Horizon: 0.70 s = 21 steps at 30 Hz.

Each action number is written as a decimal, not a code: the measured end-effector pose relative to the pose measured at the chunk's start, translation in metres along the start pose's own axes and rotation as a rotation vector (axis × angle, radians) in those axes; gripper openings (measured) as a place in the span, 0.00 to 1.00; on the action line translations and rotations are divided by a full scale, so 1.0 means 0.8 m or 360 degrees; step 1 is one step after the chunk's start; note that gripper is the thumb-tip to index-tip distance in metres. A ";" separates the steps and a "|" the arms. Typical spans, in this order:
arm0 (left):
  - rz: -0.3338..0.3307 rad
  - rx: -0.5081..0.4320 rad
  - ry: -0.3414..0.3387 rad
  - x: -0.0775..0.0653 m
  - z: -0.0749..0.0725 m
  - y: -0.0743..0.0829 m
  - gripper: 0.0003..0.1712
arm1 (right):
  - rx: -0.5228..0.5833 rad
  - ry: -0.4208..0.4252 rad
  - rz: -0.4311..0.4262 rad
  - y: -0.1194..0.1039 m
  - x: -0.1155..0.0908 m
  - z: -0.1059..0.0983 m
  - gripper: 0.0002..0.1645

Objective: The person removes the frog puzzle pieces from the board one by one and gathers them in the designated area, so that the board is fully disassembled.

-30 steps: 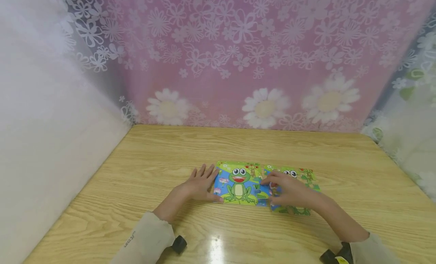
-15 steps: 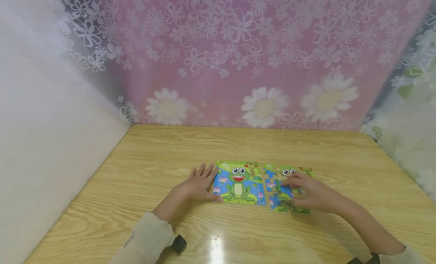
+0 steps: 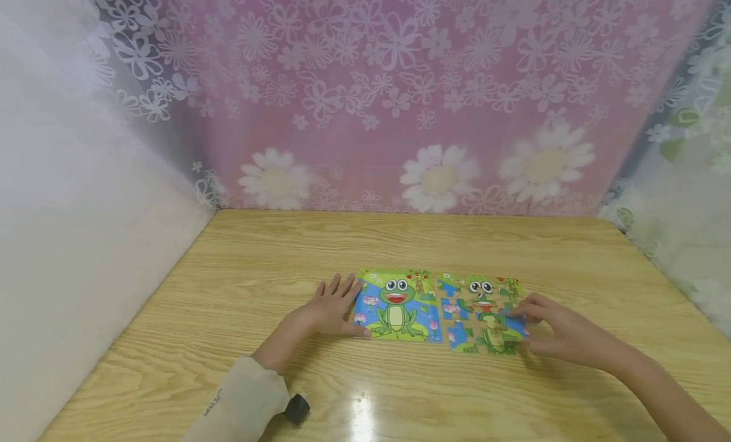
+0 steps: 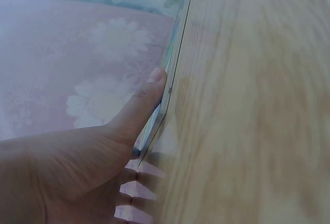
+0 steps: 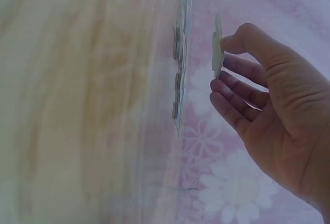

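Observation:
A frog picture board (image 3: pixel 396 312) lies flat on the wooden table. My left hand (image 3: pixel 328 312) rests at its left side with fingers spread, the thumb along the edge of the board (image 4: pixel 170 77) in the left wrist view. To the right lies a partly filled frog jigsaw puzzle (image 3: pixel 493 340), with bare tan gaps between its pieces. Between thumb and fingers my right hand (image 3: pixel 562 328) pinches a blue and green jigsaw piece (image 3: pixel 517 326) over the puzzle's right edge. In the right wrist view that jigsaw piece (image 5: pixel 217 51) is upright, apart from the puzzle's raised pieces (image 5: pixel 178 85).
The light wood table (image 3: pixel 285 245) runs back to a pink flowered curtain (image 3: pixel 365 112). A white wall (image 3: pixel 103 195) borders it at left, and a pale flowered curtain (image 3: pixel 679 207) at right. A black wrist device (image 3: pixel 297 409) sits by the left sleeve (image 3: pixel 242 401).
My right hand has carried the jigsaw piece rightward, from the picture board's right edge across the puzzle to its right edge. The left hand has stayed in place.

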<state>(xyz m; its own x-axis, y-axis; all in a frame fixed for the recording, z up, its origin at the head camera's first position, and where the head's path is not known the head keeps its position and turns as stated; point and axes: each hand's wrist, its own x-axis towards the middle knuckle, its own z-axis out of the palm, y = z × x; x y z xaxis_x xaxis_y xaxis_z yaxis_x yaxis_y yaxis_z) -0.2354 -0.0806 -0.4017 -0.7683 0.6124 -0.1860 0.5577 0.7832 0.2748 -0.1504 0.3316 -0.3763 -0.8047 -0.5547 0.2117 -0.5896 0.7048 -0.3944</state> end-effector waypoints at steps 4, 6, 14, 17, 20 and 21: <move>-0.0005 0.0010 -0.0004 0.001 0.001 -0.001 0.61 | -0.0015 0.0008 0.0024 0.011 -0.013 -0.001 0.21; -0.0006 0.0007 -0.0006 0.001 0.001 -0.001 0.61 | -0.0011 0.0021 0.0027 0.015 -0.019 -0.001 0.20; -0.0007 0.0003 -0.0012 0.001 0.001 -0.001 0.61 | 0.0005 0.0026 0.0003 0.030 -0.034 0.004 0.21; -0.0013 0.0008 -0.0014 0.002 0.001 -0.001 0.61 | 0.0026 0.0017 -0.0040 0.035 -0.037 0.007 0.21; -0.0025 0.0021 -0.0021 0.002 0.001 -0.001 0.61 | 0.0044 0.0018 -0.0094 0.039 -0.039 0.009 0.21; -0.0027 0.0020 -0.0023 0.002 0.001 -0.001 0.61 | 0.0051 0.0019 -0.0108 0.040 -0.039 0.010 0.21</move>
<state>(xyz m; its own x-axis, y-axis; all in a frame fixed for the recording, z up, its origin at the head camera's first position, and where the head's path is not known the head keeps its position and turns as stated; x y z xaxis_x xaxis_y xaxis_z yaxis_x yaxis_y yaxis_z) -0.2368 -0.0799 -0.4029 -0.7733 0.6003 -0.2041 0.5485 0.7948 0.2596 -0.1436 0.3681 -0.4025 -0.7640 -0.5951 0.2493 -0.6402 0.6514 -0.4071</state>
